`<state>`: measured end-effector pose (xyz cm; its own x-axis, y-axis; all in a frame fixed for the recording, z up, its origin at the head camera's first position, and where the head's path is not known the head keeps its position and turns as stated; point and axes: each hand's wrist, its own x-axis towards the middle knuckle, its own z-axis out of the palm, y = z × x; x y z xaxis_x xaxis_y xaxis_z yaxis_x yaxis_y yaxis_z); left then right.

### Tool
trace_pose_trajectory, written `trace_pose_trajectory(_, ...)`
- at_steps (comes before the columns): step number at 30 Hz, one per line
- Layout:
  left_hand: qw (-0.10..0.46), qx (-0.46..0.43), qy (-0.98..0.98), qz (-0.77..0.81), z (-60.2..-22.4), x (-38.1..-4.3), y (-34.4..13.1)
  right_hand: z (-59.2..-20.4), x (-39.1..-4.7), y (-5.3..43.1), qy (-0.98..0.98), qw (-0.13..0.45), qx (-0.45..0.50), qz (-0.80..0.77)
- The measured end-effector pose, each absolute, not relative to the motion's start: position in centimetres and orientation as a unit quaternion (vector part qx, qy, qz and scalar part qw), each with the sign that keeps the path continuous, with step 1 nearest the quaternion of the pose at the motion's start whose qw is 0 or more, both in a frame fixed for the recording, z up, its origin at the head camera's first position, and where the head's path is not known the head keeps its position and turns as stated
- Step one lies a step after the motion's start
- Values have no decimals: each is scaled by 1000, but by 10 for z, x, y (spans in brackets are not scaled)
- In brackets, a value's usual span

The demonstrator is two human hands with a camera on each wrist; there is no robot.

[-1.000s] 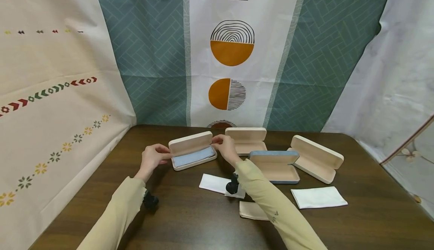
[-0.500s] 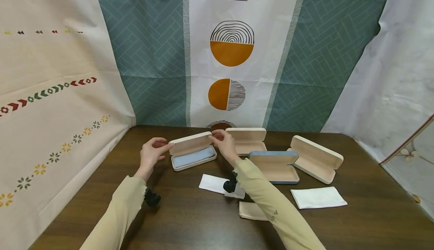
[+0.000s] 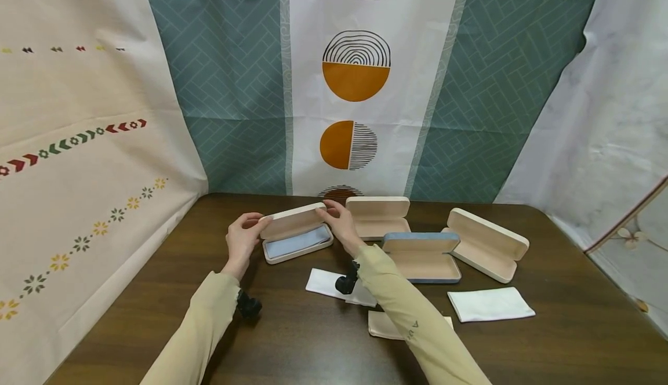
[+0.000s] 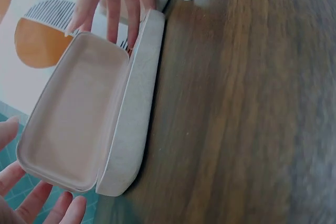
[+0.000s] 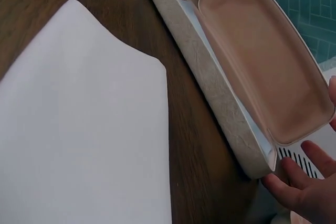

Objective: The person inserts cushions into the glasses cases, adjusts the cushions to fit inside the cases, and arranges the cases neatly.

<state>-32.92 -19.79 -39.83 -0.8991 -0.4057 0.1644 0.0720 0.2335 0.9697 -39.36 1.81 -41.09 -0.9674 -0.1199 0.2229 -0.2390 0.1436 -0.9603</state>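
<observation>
Left hand [image 3: 243, 239] and right hand [image 3: 341, 225] have risen to the upper corners of the lid [image 3: 293, 221]; fingers loosely spread, touching it, presumably to steady both ends. The case [image 3: 300, 251] sits on the table [image 3: 313, 344], cloth [image 3: 297, 242] inside.

three cream cases [image 3: 292, 221] [image 3: 378, 210] [image 3: 485, 246] and one blue case [image 3: 421, 257]; two white cloths [image 3: 327, 283] [image 3: 492, 305], one cream cloth [image 3: 383, 324], one light-blue cloth [image 3: 297, 242]; two hands [image 3: 243, 240] [image 3: 341, 226], two sleeves [image 3: 200, 321] [image 3: 417, 315], two wrist cameras [image 3: 249, 307] [image 3: 346, 284]; one counter [image 3: 292, 327].
</observation>
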Motion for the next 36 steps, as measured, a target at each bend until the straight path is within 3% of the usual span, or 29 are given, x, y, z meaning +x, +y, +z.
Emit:
trace_pose_trajectory(12, 195, 126, -754, -615, -401, -332, -196, -405, -389, 10, -745, 61, 87, 659)
trace_pose_trajectory(17, 185, 132, -757, -613, -402, -331, -197, -403, -388, 10, -740, 41, 57, 669)
trace_pose_trajectory(26, 82, 152, -778, -604, -394, -326, -196, -400, -388, 22, -748, -33, 39, 661)
trace_pose_trajectory(36, 58, 145, -774, -613, -394, -321, -197, -399, -380, 31, -757, -52, 53, 650)
